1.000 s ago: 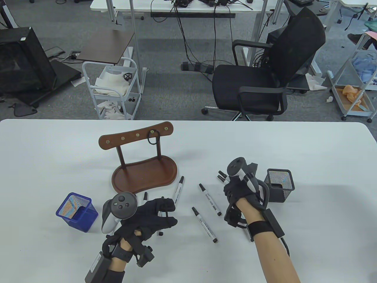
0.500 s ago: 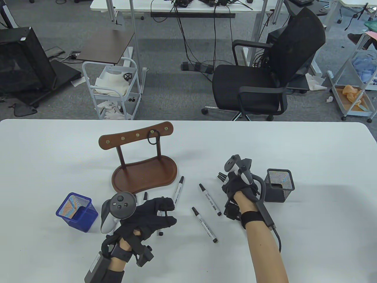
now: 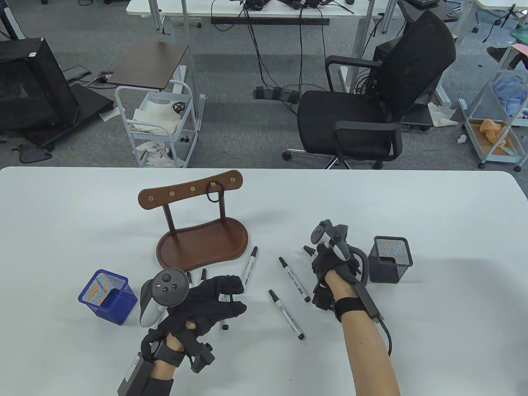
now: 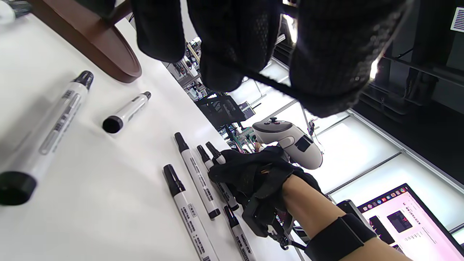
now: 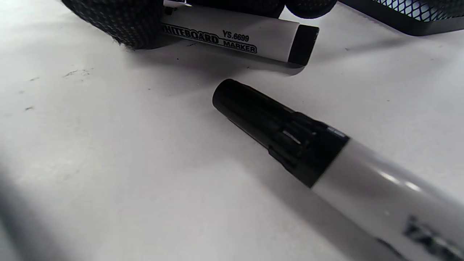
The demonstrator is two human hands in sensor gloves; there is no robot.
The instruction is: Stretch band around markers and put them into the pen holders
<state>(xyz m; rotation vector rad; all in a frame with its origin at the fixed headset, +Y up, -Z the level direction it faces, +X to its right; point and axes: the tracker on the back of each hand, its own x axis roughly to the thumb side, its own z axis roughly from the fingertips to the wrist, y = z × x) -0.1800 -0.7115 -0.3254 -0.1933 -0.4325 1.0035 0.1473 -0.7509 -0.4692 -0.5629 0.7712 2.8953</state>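
Observation:
My left hand (image 3: pixel 239 295) hovers low over two white markers (image 4: pixel 47 130) lying on the table. Its curled fingers (image 4: pixel 235 43) hold a thin black band (image 4: pixel 275 85) stretched between them. My right hand (image 3: pixel 319 260) grips a small bunch of markers (image 3: pixel 307 249) against the table, left of the black mesh pen holder (image 3: pixel 390 259). The right wrist view shows fingertips (image 5: pixel 119 21) on a whiteboard marker (image 5: pixel 232 36), with another marker (image 5: pixel 326 163) lying beside it. Three loose markers (image 3: pixel 293 284) lie between my hands. A blue mesh holder (image 3: pixel 108 296) stands at the left.
A brown wooden stand (image 3: pixel 202 243) with brass hooks sits behind my left hand; a spare black band (image 3: pixel 215 193) hangs from one hook. An office chair (image 3: pixel 371 103) and a white cart (image 3: pixel 156 128) stand beyond the table's far edge.
My right hand has shifted a little left and away and rolled over the markers it grips, so fewer caps show. My left hand has barely moved.

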